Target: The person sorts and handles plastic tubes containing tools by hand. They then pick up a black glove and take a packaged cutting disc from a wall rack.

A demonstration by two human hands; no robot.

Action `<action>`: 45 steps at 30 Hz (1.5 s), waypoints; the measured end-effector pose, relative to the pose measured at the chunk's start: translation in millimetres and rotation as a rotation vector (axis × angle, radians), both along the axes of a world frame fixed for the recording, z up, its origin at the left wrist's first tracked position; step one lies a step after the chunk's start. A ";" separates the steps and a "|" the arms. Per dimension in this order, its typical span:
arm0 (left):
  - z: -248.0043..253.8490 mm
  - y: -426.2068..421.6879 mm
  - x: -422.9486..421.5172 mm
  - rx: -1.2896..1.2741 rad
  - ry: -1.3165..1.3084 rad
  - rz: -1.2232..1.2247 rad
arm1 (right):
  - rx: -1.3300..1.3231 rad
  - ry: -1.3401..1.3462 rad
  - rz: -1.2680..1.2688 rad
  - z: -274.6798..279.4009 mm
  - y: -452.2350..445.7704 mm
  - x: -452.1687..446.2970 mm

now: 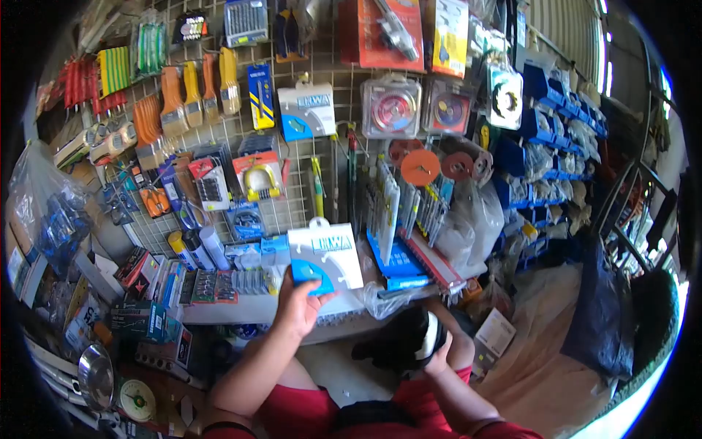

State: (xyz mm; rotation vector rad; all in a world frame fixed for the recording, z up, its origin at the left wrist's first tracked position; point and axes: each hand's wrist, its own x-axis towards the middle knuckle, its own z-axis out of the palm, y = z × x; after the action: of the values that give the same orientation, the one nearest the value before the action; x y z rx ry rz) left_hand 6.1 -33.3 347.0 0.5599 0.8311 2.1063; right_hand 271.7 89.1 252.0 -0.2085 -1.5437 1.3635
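Note:
My left hand (300, 307) is closed on the lower edge of a flat white-and-blue blade packet (325, 256) with a hang tab and large blue lettering. The packet is held upright in front of the wire rack. Low on the right, my right hand (439, 356) is at a black item with a white edge (398, 340) that looks like a shoe, above my lap. Most of its fingers are hidden behind that item. A similar white-and-blue packet (307, 111) hangs on the rack above.
The wire grid (292, 183) carries paintbrushes (190, 95), discs in clear cases (391, 107) and other packaged tools. Spray cans (212, 245) and boxes stand on a shelf (227, 311). Blue bins (541, 124) line the right side. A metal bowl (96, 374) sits lower left.

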 end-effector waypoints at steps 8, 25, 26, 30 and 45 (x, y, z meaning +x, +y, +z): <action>-84.1 -64.7 63.8 -0.130 -0.193 -0.086 | 0.271 -0.315 0.141 -5.3 -62.1 -27.5; -109.1 -93.1 54.6 -0.061 0.028 0.208 | 0.470 -0.115 0.383 -11.7 -92.2 -76.6; -109.3 -92.0 54.6 -0.090 0.031 0.238 | 0.472 -0.108 0.375 -10.9 -90.2 -80.0; -137.9 -101.8 41.0 -0.141 0.357 0.382 | 0.573 -0.099 0.247 -4.9 -86.6 -94.5; -142.9 -94.9 42.8 -0.089 -0.208 0.117 | 0.506 -0.046 0.323 -32.2 -73.0 -99.9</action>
State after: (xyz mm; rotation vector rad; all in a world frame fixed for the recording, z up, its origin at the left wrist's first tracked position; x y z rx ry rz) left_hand 48.8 -128.2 204.1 0.2453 0.8501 2.1763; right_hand 171.8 16.1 219.7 0.3373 -1.9656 1.1625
